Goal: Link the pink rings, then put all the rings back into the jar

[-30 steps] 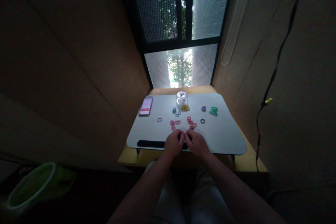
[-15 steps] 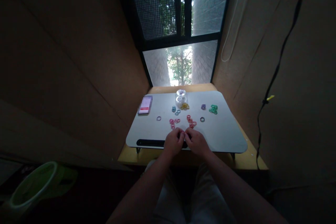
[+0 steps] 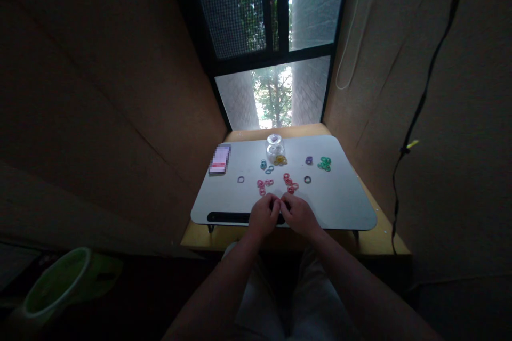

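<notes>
My left hand (image 3: pixel 264 214) and my right hand (image 3: pixel 296 213) meet fingertip to fingertip over the front of a white lap table (image 3: pixel 340 202). Both are closed in a pinch; whatever lies between the fingers is hidden or too small to name. Just beyond them lie small pink rings (image 3: pixel 261 184) and red rings (image 3: pixel 288 181), which look like hair ties. Farther back are blue rings (image 3: pixel 263 164), yellow rings (image 3: pixel 281 160), purple rings (image 3: pixel 309 160) and green rings (image 3: pixel 325 163). A grey ring (image 3: pixel 307 179) sits to the right, a pale lilac ring (image 3: pixel 240 179) to the left.
Behind the yellow rings stands a clear plastic jar (image 3: pixel 274 146). A phone-like slab (image 3: pixel 220 160), blurred out, lies at the back left. A black slot strip (image 3: pixel 228 217) runs along the front edge. On the floor at left is a green bin (image 3: pixel 60 282); a black cable (image 3: pixel 420 106) hangs at right.
The view has shifted slightly. My hands stay pinched together in the same spot, and the rings lie where they were.
</notes>
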